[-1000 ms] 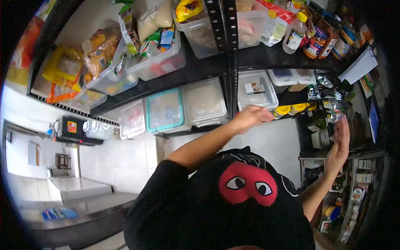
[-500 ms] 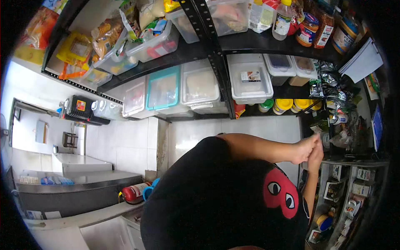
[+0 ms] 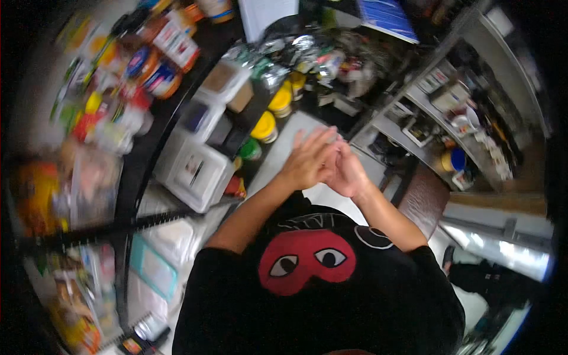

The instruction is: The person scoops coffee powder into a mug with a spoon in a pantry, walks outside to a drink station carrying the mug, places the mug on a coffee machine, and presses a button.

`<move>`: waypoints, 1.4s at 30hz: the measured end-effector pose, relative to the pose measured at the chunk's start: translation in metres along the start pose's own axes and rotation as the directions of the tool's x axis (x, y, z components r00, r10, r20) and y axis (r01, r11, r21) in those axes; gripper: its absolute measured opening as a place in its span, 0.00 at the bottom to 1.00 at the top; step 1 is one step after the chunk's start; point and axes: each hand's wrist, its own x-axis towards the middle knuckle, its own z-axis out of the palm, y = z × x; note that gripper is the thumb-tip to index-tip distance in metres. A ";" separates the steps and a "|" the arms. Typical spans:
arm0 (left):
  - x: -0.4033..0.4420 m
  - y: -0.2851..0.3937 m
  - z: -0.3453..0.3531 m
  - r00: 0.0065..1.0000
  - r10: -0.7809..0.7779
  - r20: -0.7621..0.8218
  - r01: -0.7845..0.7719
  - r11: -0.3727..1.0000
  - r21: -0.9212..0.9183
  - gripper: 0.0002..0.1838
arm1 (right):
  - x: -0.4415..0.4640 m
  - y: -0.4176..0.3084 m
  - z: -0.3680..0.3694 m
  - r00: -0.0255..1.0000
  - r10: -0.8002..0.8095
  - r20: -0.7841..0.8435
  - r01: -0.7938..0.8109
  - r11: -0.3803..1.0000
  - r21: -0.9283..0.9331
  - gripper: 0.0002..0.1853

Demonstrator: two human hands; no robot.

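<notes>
My left hand [image 3: 310, 158] and my right hand [image 3: 348, 171] meet in front of my chest, above the black T-shirt [image 3: 236, 296] with a red print with two eyes. The left fingers are stretched and spread, touching the right hand. Its palm side shows, and the fingers look extended, though partly covered by the left hand. I see no object between them. Past my left hand are tubs with yellow lids [image 3: 264, 127] and one with a green lid [image 3: 250, 150].
Black shelving on the left carries white-lidded containers [image 3: 195, 168], jars [image 3: 154, 72] and blurred packages. Foil packets [image 3: 305, 50] crowd the far corner, near a blue booklet [image 3: 387, 19]. A grey rack [image 3: 441, 109] stands at right. A person in dark clothing [image 3: 497, 281] shows at lower right.
The view has swung round to the right, so the corner and grey rack sit further in. My hands, closed together earlier, now have their fingers extended and spread.
</notes>
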 end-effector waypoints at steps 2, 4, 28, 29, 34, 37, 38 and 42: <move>-0.008 -0.042 0.009 0.998 -0.056 -0.003 0.056 0.998 -0.013 0.30 | 0.004 -0.021 -0.009 1.000 0.012 0.023 -0.013 0.998 0.065 0.31; -0.003 -0.075 0.015 0.971 -0.195 0.137 0.174 0.974 0.146 0.27 | 0.010 -0.046 -0.006 0.998 -0.022 0.064 0.017 0.997 0.079 0.30; 0.237 -0.055 0.106 0.852 0.006 0.524 0.272 0.849 -0.452 0.17 | -0.185 -0.232 -0.213 -0.074 -0.733 -0.677 0.526 0.547 -0.651 0.08; 0.258 -0.031 0.116 0.831 0.038 0.555 0.273 0.841 -0.467 0.18 | -0.191 -0.238 -0.219 -0.049 -0.744 -0.666 0.508 0.556 -0.658 0.08; 0.342 0.060 0.220 0.796 0.124 0.593 0.274 0.799 -0.535 0.27 | -0.224 -0.250 -0.248 0.046 -0.729 -0.683 0.449 0.626 -0.638 0.06; 0.387 0.090 0.289 0.834 0.004 0.552 0.326 0.804 -0.498 0.26 | -0.248 -0.251 -0.268 0.103 -0.716 -0.691 0.408 0.663 -0.627 0.06; 0.403 0.101 0.292 0.744 -0.065 0.665 0.518 0.685 -0.512 0.22 | -0.255 -0.251 -0.277 0.095 -0.695 -0.712 0.405 0.681 -0.610 0.09; 0.424 0.095 0.338 0.600 -0.066 0.797 0.602 0.694 -0.395 0.13 | -0.266 -0.256 -0.308 0.205 -0.705 -0.679 0.340 0.702 -0.626 0.10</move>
